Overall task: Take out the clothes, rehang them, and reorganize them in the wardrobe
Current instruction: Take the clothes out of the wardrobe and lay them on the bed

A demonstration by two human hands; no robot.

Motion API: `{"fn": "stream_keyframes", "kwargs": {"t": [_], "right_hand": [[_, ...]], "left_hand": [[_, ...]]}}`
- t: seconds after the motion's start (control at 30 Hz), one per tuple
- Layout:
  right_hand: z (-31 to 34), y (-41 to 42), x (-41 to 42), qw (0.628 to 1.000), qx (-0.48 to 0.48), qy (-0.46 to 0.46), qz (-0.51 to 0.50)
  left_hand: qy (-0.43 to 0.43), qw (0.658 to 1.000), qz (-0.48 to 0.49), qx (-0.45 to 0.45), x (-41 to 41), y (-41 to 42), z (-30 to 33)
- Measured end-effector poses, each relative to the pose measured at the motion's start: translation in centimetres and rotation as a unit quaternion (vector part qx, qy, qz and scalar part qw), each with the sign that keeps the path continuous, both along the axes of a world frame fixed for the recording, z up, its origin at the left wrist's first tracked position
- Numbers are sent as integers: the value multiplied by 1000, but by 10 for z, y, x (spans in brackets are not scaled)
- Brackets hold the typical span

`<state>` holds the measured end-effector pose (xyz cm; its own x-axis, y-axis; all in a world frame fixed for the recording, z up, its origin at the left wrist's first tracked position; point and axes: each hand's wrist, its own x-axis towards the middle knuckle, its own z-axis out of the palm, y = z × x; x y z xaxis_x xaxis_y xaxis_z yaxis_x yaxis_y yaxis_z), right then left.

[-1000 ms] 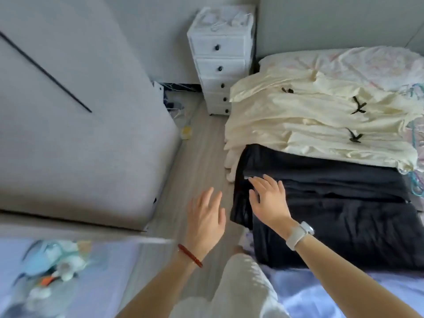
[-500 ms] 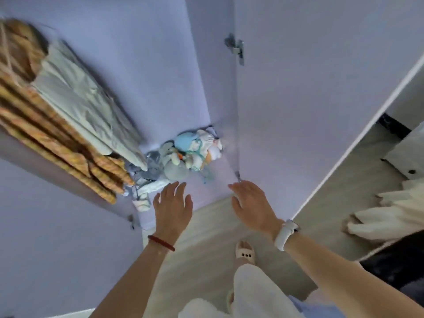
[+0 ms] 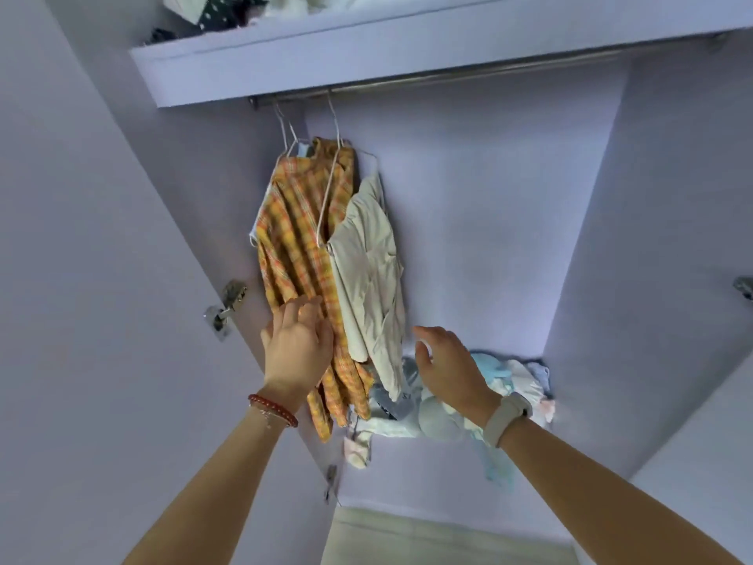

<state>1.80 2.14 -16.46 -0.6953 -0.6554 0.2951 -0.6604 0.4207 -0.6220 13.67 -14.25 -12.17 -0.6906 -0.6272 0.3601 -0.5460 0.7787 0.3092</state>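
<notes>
Open lilac wardrobe (image 3: 468, 222), steel hanging rail (image 3: 448, 77) at 12 o'clock under upper shelf (image 3: 326, 55). Orange-yellow plaid shirt (image 3: 299, 254) and beige cotton garment (image 3: 368, 275) hang side by side, touching, on thin white wire hangers (image 3: 326, 189) at left end of rail. Left hand (image 3: 295, 352), red bead bracelet on wrist, fingers straight, resting against plaid shirt's lower part. Right hand (image 3: 450, 369), white watch on wrist, fingers loosely spread, holding nothing, at 3 o'clock of beige garment. Pale blue-white pile of soft items (image 3: 509, 385) on wardrobe floor behind right hand.
</notes>
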Motion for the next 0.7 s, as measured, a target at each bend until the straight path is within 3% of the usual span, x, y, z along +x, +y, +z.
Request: {"fn": "stream_keyframes", "kwargs": {"t": [0.13, 0.33, 0.4, 0.5, 0.53, 0.57, 0.67, 0.7], "right_hand": [[46, -81, -46, 996, -59, -35, 50], [105, -195, -76, 962, -136, -226, 70], [117, -226, -82, 918, -169, -355, 54], [128, -252, -89, 822, -232, -518, 46], [131, -257, -90, 814, -246, -525, 33], [131, -262, -95, 828, -252, -501, -2], [121, -267, -110, 906, -255, -313, -129], [119, -264, -114, 917, -266, -262, -144]], "left_hand": [[33, 998, 42, -14, -31, -54, 31], [2, 998, 68, -7, -53, -114, 49], [1, 998, 69, 4, -62, -134, 51], [3, 999, 52, 2, -81, -161, 57], [0, 999, 47, 3, -87, -169, 57], [-7, 999, 44, 8, -94, -176, 56], [-20, 998, 49, 38, -106, -190, 48], [-18, 998, 52, 40, -108, -194, 44]]}}
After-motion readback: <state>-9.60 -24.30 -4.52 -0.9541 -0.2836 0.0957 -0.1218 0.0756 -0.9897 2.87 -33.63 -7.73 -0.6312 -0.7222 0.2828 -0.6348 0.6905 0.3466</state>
